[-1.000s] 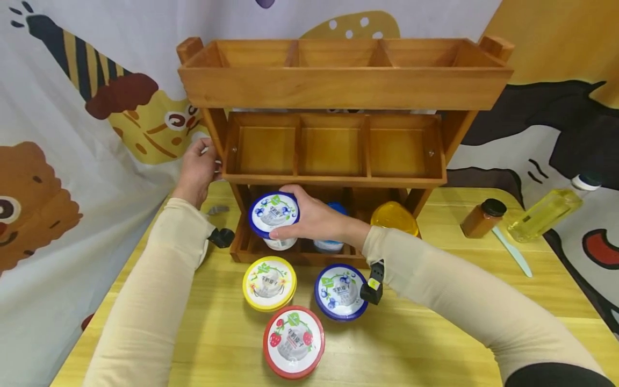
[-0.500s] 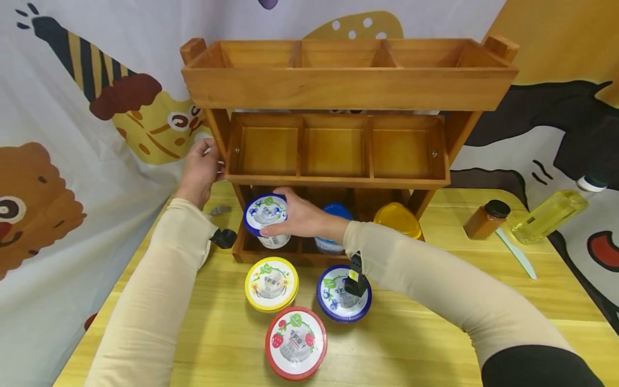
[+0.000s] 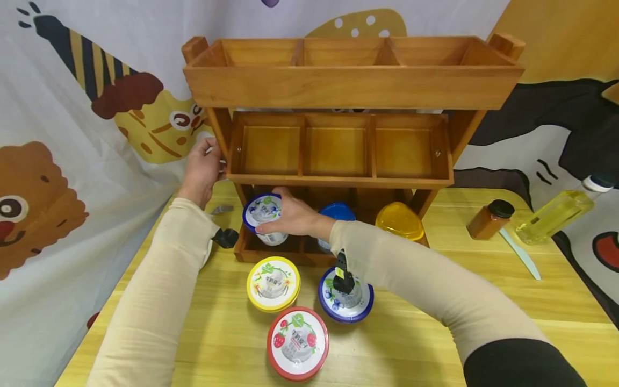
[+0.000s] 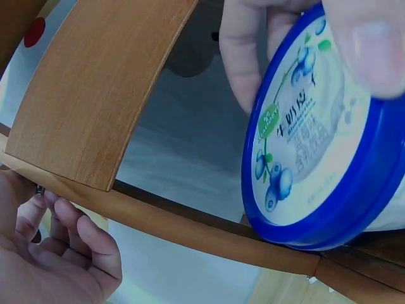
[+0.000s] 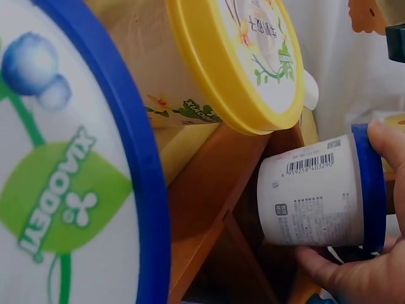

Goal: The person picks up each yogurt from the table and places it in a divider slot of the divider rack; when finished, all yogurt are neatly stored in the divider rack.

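My right hand point(image 3: 300, 215) grips a white tub point(image 3: 265, 210) by its blue lid, which is printed with blueberries. The tub sits low over the left compartment of the bottom tier of a wooden rack point(image 3: 338, 88). In the right wrist view, its white side point(image 5: 310, 196) with a barcode shows, thumb and fingers around the lid. My left hand point(image 3: 200, 166) holds the rack's left side with curled fingers, fingertips beside a small screw in the left wrist view. In front of the rack stand a yellow-lidded tub point(image 3: 273, 284), a red-lidded tub point(image 3: 297, 344) and another blue-lidded tub point(image 3: 355, 301).
A blue container point(image 3: 338, 210) and an orange-yellow container point(image 3: 400, 219) stand in the bottom tier. A dark-capped jar point(image 3: 490, 219), a pale plastic knife point(image 3: 519, 253) and an oil bottle point(image 3: 556, 215) are at the right. Printed cloth point(image 3: 63, 215) hangs behind.
My right hand has moved left with the blue-lidded tub, bringing it over the left compartment and tilting it slightly. My left hand stays at the rack's side.
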### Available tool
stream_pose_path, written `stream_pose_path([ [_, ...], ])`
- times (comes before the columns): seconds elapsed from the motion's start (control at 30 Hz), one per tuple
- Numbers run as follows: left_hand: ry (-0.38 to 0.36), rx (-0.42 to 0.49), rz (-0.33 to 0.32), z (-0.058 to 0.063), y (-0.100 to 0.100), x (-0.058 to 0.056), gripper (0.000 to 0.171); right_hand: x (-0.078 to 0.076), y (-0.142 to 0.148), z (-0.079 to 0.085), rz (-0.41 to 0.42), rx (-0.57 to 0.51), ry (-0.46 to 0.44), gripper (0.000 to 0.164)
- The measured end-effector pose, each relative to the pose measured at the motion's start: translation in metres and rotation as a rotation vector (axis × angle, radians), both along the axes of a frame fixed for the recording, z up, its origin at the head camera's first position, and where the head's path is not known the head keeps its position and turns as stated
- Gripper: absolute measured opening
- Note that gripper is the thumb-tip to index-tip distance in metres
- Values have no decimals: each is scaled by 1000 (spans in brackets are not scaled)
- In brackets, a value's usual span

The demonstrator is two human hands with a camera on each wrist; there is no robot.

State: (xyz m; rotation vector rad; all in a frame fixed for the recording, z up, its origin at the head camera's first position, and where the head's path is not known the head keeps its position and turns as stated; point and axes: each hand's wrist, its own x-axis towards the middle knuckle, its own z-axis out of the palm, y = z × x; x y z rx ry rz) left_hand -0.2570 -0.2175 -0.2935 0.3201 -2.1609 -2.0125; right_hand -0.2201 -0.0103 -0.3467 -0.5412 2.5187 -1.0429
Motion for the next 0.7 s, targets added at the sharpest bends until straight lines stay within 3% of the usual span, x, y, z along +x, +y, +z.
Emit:
stream_pose_path([
  [0.23, -5, -6, -6, 1, 1, 1, 17, -2, -6, -9, -3, 29, -1, 109],
  [0.43, -8, -2, -9, 1, 1, 1, 17, 0, -8, -16, 42, 68, 10, 107],
  [0.7, 0, 4, -23, 2, 0, 1, 17, 1, -7, -13, 55, 138, -16, 107],
])
